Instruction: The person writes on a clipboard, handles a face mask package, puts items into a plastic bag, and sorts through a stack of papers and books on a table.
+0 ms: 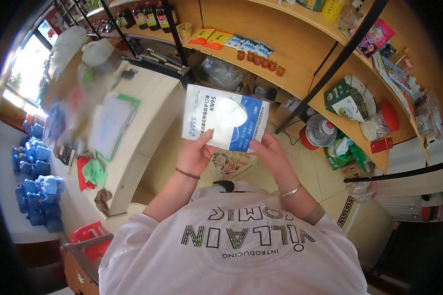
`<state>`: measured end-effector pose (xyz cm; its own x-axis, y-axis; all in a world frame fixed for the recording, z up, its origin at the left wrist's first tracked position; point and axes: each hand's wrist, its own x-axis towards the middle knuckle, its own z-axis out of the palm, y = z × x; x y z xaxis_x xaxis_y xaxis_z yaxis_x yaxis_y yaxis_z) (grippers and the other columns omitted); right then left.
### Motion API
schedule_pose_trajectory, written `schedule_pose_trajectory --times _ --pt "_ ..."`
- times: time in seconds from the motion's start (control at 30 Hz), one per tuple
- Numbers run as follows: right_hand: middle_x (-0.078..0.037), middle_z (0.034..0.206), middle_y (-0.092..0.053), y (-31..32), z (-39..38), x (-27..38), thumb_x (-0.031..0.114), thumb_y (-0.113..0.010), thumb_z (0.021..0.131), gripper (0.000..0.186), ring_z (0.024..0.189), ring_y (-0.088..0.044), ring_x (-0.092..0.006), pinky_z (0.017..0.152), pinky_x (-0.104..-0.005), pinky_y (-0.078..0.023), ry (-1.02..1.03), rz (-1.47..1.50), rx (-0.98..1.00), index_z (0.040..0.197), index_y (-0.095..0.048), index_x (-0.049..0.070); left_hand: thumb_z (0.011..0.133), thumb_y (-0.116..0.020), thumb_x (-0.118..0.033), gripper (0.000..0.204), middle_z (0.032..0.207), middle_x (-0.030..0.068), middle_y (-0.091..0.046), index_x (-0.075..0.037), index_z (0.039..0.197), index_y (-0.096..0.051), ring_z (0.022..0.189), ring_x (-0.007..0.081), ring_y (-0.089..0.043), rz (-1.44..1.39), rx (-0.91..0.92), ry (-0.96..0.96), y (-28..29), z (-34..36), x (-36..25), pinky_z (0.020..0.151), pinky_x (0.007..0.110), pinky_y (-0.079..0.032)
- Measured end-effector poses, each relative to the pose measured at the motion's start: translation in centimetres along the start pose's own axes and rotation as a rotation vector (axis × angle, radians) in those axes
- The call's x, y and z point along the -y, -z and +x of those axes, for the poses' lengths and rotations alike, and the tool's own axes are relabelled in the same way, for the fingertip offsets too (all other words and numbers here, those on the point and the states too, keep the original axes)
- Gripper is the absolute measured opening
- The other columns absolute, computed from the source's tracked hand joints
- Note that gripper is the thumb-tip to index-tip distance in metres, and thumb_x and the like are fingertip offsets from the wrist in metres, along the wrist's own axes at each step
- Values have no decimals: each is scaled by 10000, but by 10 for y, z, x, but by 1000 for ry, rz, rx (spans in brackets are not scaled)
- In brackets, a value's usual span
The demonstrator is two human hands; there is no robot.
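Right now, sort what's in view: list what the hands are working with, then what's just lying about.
In hand:
- flat white-and-blue packet
- left hand, gripping its lower edge
- right hand, gripping its lower right corner

Lying about:
- small red fan
- dark bottles
- green cloth
- blue bottles

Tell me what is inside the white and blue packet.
The packet shows a picture of a white mask; its real contents are hidden by the opaque wrapper. Left hand and right hand hold it.

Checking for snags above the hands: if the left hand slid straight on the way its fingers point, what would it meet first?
The left hand already grips the lower edge of the flat mask packet, so that comes first. Past the packet, the line seems to run toward the wooden shelf with small jars, though depth is hard to judge.
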<state>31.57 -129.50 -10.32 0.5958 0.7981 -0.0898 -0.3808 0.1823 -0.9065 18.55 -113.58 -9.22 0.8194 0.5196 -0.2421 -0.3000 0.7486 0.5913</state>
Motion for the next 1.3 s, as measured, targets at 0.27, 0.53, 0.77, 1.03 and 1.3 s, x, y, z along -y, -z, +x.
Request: schedule_pose_trajectory --times 0.27,0.53,0.77,1.03,1.3 --pt "5 759 -633 -9 14 10 121 -597 849 142 642 -559 -50 585 -201 -463 10 -219 -107 934 -632 13 823 -606 -72 270 1028 80 -619 -21 1083 -557 906 177 -609 71 -8 15 14 -7 -33 833 311 -495" --pt "5 764 -626 -17 24 8 120 -599 847 160 627 -543 -48 562 -196 -442 45 -317 -26 967 -619 17 793 -629 -32 213 971 71 -643 -5 1004 -611 871 142 -608 446 44 -36 50 -12 -48 785 272 -479" --pt "-9 893 -611 -28 15 -25 149 -598 850 235 769 -564 -80 632 -206 -446 -57 -242 -75 1060 -562 51 804 -614 -14 196 971 57 -644 -34 999 -614 872 153 -617 397 -134 -85 61 -13 -47 768 294 -513" --pt "-29 858 -636 -53 34 -24 154 -596 852 224 683 -578 -92 588 -217 -462 -141 -303 -100 1022 -584 9 824 -613 -91 315 1067 112 -593 58 1091 -539 973 202 -580 267 -82 142 34 -6 -36 831 325 -494" --pt "-11 770 -629 -20 29 -50 211 -613 840 224 609 -553 -64 538 -204 -458 -112 -180 -193 955 -623 20 815 -605 -41 272 1042 97 -607 8 1078 -556 921 202 -601 413 -12 242 71 23 -4 760 331 -520"
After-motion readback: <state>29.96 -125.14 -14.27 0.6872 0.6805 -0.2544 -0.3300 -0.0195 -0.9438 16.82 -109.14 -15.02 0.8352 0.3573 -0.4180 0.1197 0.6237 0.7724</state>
